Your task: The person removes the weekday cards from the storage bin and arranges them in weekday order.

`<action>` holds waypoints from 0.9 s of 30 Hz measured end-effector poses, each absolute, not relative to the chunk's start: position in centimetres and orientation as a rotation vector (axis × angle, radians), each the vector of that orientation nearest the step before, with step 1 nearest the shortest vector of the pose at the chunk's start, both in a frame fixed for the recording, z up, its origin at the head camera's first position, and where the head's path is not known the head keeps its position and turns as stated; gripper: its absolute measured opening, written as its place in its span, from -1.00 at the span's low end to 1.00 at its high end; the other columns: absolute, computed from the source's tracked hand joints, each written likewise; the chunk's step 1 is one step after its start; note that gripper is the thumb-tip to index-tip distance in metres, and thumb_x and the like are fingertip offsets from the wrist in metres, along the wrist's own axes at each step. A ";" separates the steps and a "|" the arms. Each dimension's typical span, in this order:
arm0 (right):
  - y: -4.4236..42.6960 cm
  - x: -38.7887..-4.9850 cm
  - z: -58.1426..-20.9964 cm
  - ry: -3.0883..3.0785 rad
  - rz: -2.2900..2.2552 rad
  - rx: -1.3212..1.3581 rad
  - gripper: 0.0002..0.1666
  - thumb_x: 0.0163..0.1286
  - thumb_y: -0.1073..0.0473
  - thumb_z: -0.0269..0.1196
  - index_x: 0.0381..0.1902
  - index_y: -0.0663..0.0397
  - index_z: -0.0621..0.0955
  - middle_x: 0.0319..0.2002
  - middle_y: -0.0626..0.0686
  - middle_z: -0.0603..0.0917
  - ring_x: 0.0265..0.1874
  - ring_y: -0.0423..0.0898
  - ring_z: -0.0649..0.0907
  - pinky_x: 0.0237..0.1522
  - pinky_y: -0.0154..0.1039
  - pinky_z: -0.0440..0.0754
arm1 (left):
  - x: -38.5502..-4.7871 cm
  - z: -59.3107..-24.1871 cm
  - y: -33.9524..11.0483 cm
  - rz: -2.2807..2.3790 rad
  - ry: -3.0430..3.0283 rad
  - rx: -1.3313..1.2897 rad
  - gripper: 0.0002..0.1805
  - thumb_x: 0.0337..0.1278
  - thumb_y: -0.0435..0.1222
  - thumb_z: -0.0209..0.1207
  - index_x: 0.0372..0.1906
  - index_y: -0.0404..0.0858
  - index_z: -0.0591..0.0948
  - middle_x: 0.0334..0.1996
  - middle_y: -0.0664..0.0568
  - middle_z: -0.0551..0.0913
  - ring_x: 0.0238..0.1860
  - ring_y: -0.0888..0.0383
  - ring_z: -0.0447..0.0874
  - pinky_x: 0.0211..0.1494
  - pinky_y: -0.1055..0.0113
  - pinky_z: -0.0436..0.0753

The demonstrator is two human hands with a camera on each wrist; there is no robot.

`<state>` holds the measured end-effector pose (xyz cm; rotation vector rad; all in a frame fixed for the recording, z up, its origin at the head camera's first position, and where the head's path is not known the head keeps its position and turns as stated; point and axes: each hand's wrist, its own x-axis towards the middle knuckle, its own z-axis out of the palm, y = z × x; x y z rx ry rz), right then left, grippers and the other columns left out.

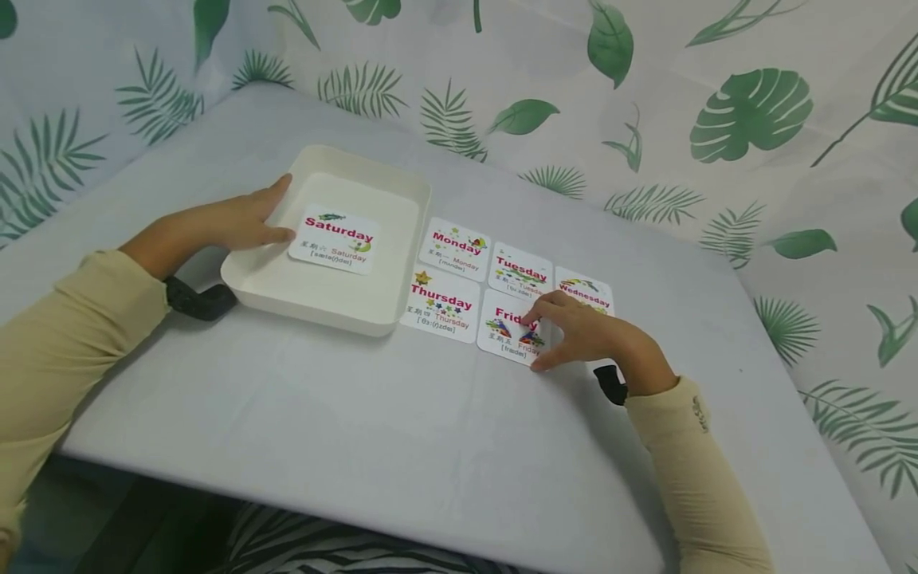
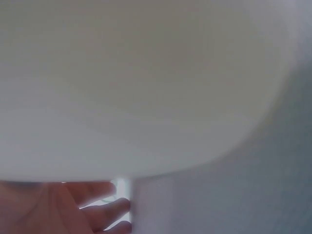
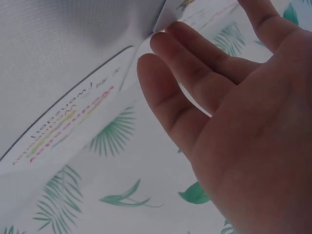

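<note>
My left hand (image 1: 247,219) grips the left rim of a shallow white tray (image 1: 323,307), thumb over the edge and the other fingers outside. In the tray lies a Saturday card (image 1: 333,239), its left edge near that thumb. In the left wrist view the tray wall (image 2: 146,87) covers part of the hand (image 2: 63,212). My right hand (image 1: 584,331) touches the Friday card (image 1: 502,327) with thumb and fingertips apart, partly covering it. Its fingers look loosely extended in the right wrist view, near the Wednesday card (image 3: 68,114).
Right of the tray, Monday (image 1: 453,249), Tuesday (image 1: 519,271) and Wednesday (image 1: 577,288) cards form an upper row. A Thursday card (image 1: 440,307) lies left of Friday, close to the tray. A pale cloth covers the table (image 1: 358,422); a leaf-print curtain (image 1: 545,64) hangs behind.
</note>
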<state>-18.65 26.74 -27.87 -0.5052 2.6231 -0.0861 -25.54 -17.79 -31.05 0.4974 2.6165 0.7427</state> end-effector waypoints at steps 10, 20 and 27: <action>27.1 -18.7 -27.5 2.630 -0.072 -0.492 -0.29 -0.03 -0.12 0.39 0.10 -0.14 0.45 0.35 0.13 0.13 0.33 0.17 0.08 0.22 0.24 0.25 | -25.5 -31.0 -17.7 0.758 2.621 0.508 -0.04 0.31 -0.13 -0.09 0.31 -0.38 -0.57 0.35 -0.36 -0.53 0.38 -0.30 -0.46 0.40 -0.16 -0.24; 26.1 -21.3 -25.8 2.717 -0.126 -0.477 -0.09 0.10 -0.14 0.29 0.36 -0.19 0.17 0.43 0.13 -0.11 0.36 0.26 -0.02 0.14 0.37 0.24 | -25.8 -31.0 -17.5 0.765 2.638 0.507 -0.05 0.30 -0.15 -0.08 0.33 -0.37 -0.55 0.37 -0.32 -0.51 0.40 -0.26 -0.45 0.42 -0.11 -0.26; 19.9 -25.2 -24.8 2.738 -0.205 -0.576 -0.04 0.15 -0.14 0.25 0.41 -0.26 0.04 0.46 0.03 -0.18 0.42 0.13 -0.09 0.24 0.30 0.17 | -25.9 -31.4 -17.5 0.763 2.644 0.484 -0.05 0.30 -0.18 -0.07 0.33 -0.37 -0.54 0.37 -0.33 -0.49 0.40 -0.25 -0.44 0.43 -0.08 -0.26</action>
